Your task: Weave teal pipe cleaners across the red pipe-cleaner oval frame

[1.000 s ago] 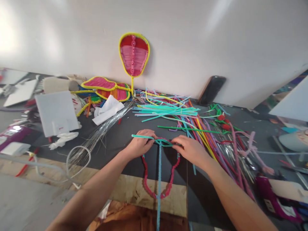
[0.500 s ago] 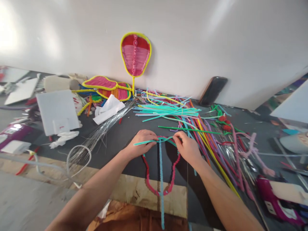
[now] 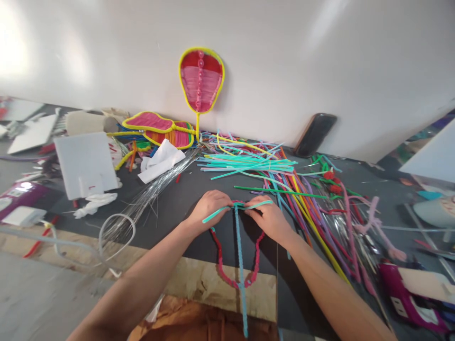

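Note:
A red-pink pipe cleaner frame (image 3: 220,265), bent into a rounded loop, hangs between my hands over the table's front edge. Down its middle runs a twisted light-blue pipe cleaner stem (image 3: 239,251) that sticks out below the loop. At the top, a turquoise pipe cleaner (image 3: 261,204) lies across the frame, with one free end over each hand. My left hand (image 3: 212,210) is closed on the frame's upper left, and my right hand (image 3: 268,220) pinches its upper right beside the stem. The fingertips are partly hidden.
Bundled turquoise pipe cleaners (image 3: 249,163) lie behind my hands, among many other colours. A yellow-rimmed pink fan shape (image 3: 201,80) stands against the white wall. Thin wires (image 3: 152,189) lie left; a phone (image 3: 315,135) leans at back right. Purple glue guns (image 3: 401,293) flank the table.
My right hand has shifted left toward the stem and let its end of the turquoise pipe cleaner stick out over the hand. The left free end now tilts lower.

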A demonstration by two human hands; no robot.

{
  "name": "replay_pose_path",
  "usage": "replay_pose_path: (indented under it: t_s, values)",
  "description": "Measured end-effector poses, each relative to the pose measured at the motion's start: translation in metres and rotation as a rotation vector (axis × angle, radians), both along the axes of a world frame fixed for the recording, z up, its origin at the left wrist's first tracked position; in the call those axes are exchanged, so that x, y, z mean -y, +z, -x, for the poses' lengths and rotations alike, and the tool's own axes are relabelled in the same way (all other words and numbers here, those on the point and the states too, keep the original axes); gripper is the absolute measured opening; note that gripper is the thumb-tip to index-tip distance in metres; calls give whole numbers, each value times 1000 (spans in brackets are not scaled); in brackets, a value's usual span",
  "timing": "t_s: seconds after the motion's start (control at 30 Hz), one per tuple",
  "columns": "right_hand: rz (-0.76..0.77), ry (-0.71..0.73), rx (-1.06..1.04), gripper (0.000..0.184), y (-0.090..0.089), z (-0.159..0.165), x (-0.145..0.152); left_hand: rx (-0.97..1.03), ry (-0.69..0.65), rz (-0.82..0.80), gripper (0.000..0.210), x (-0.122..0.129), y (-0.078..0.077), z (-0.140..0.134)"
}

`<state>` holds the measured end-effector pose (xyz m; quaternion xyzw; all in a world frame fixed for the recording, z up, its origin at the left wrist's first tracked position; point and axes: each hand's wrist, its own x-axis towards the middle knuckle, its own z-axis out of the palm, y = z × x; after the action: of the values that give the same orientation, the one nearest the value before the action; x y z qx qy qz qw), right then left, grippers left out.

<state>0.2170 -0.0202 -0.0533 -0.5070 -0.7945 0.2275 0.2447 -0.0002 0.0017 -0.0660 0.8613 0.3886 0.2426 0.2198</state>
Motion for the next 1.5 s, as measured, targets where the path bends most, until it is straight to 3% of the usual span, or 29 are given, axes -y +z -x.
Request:
replay_pose_path:
  t_s: [0.13,0.37,0.67,0.83,1.0,1.23,1.5]
  values:
    - [-101,80,78,11,-2,4,-9,-1,10,-48,18,0,-2,0]
    - [-145,-38,156,11,-12,13,-9,-13,-9,-51,12,-1,3,-1]
    - [-355,-36,265,16,-15,22,-4,122,84,-104,8,0,-3,-6]
    - [-283,-40,220,15,-12,26,-4,200,86,-79,9,1,-3,-9]
    - [-231,-49,173,16,-11,30,-2,119,127,-28,12,2,1,-9]
    - [-149,-72,-1,15,-10,29,-1,139,80,-120,17,2,3,-10]
    - [-95,-151,70,11,-10,29,-2,136,59,-98,12,-3,6,2]
